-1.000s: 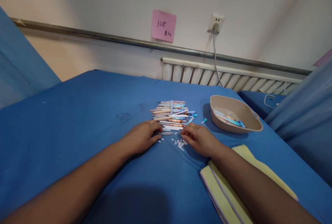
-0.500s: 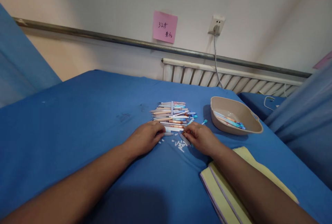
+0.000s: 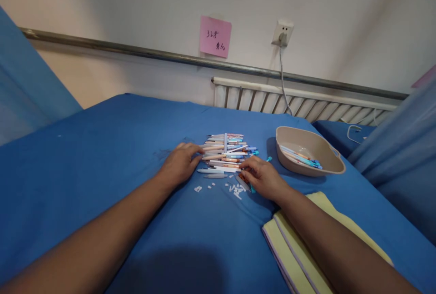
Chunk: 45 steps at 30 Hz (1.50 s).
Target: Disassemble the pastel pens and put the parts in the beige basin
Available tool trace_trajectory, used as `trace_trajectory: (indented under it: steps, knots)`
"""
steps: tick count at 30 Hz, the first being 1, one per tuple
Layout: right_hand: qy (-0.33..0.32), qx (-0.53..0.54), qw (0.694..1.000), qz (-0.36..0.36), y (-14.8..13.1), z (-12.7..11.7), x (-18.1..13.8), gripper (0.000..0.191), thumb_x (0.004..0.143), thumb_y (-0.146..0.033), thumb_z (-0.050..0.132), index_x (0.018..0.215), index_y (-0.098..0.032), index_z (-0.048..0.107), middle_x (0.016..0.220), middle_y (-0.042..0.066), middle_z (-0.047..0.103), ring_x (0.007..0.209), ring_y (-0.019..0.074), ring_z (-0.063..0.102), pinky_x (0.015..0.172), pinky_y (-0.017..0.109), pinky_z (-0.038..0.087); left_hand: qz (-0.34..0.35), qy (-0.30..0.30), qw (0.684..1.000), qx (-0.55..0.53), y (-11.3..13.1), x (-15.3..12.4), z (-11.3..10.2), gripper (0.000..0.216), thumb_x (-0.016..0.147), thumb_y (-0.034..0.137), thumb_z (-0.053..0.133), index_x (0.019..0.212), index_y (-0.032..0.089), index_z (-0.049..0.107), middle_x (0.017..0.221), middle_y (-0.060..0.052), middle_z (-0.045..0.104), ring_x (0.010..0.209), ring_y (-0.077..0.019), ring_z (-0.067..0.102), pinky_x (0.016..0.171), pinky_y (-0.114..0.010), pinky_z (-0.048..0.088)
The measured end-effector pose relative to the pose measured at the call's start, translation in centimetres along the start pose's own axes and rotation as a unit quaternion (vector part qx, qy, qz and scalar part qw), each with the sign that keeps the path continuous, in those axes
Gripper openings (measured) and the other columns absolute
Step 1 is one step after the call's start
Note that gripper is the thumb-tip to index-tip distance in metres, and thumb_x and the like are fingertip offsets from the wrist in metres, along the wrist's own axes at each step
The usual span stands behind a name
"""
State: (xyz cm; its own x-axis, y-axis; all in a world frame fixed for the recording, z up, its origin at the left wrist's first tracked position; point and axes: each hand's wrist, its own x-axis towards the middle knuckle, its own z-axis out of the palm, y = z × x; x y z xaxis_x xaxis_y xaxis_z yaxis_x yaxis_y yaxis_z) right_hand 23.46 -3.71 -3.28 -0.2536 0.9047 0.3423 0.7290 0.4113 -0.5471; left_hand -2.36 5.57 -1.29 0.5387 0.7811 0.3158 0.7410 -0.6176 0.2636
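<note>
A row of pens (image 3: pixel 225 148) in white, pink, blue and orange lies side by side on the blue sheet, with one pale pen laid across them. My left hand (image 3: pixel 180 161) is at their left ends, thumb and forefinger apart and touching pen tips. At the right ends is my right hand (image 3: pixel 262 176), its fingers curved and parted beside the nearest pens. Beneath it, partly hidden, lies a tilted grey pen (image 3: pixel 243 184) with orange and teal bits close by. Small white pieces (image 3: pixel 236 189) are scattered just in front of the row.
A beige plastic basin (image 3: pixel 330 160) with several pens inside stands to the right. The folded yellow towel (image 3: pixel 293 248) lies under my right forearm. Behind the blue-covered surface (image 3: pixel 85 148) are a radiator (image 3: pixel 252 98), a metal rail (image 3: pixel 156 56) and a plugged-in cable (image 3: pixel 282 71).
My left hand has moved left and slightly away from me, from the nearest pens to the row's left ends, uncovering pens and white bits. My right hand has barely shifted.
</note>
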Motion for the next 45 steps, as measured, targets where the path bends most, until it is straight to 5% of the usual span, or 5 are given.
trace_trajectory:
  steps: [11, 28, 36, 41, 45]
  knots:
    - [-0.007, 0.015, 1.0, -0.01, -0.6, 0.1, 0.0, 0.015, 0.084, -0.018, 0.052, 0.097, -0.02, 0.061, 0.092, 0.005, 0.062, 0.086, 0.0154, 0.057, 0.077, 0.028, 0.043, 0.087, -0.037, 0.993, -0.069, 1.2, 0.4, 1.1, 0.016, 0.082, 0.026, 0.052, 0.087, 0.022, 0.065, 0.105, -0.005, 0.061, 0.1, -0.022, 0.052, 0.091, -0.035, 0.038]
    - [0.056, 0.054, 0.997, 0.014, -0.5, 0.3, 0.1, 0.034, 0.083, -0.024, 0.056, 0.116, -0.022, 0.053, 0.098, 0.006, 0.062, 0.073, 0.0144, 0.058, 0.069, 0.028, 0.046, 0.038, -0.03, 0.995, -0.09, 4.0, -0.7, -0.8, 0.012, 0.084, 0.026, 0.047, 0.082, 0.02, 0.057, 0.084, -0.004, 0.061, 0.085, -0.0206, 0.054, 0.078, -0.032, 0.041]
    - [0.02, 0.103, 0.993, -0.055, -1.7, 0.2, -0.3, 0.022, 0.086, -0.023, 0.051, 0.105, -0.023, 0.062, 0.098, 0.005, 0.068, 0.088, 0.0168, 0.062, 0.077, 0.027, 0.046, 0.03, -0.056, 0.982, -0.18, 5.7, -1.9, -0.7, 0.014, 0.083, 0.029, 0.049, 0.079, 0.02, 0.058, 0.079, 0.0, 0.062, 0.078, -0.0171, 0.057, 0.072, -0.028, 0.042]
    - [0.034, 0.135, 0.99, 0.026, -1.2, 0.4, -0.3, 0.02, 0.087, -0.027, 0.047, 0.095, -0.02, 0.063, 0.068, 0.0, 0.063, 0.056, 0.0113, 0.055, 0.055, 0.021, 0.043, 0.006, -0.038, 0.977, -0.211, 5.1, -1.7, -0.8, 0.019, 0.085, 0.033, 0.048, 0.088, 0.021, 0.062, 0.085, 0.0, 0.067, 0.08, -0.0169, 0.059, 0.073, -0.027, 0.042]
    - [0.082, 0.146, 0.98, 0.11, 0.0, 0.1, -0.1, 0.02, 0.085, -0.032, 0.046, 0.086, -0.019, 0.062, 0.063, -0.002, 0.061, 0.054, 0.011, 0.054, 0.053, 0.02, 0.04, -0.038, -0.022, 0.983, -0.18, 3.6, -1.3, -0.8, 0.024, 0.086, 0.035, 0.045, 0.09, 0.02, 0.063, 0.083, -0.001, 0.067, 0.075, -0.0175, 0.06, 0.068, -0.027, 0.042]
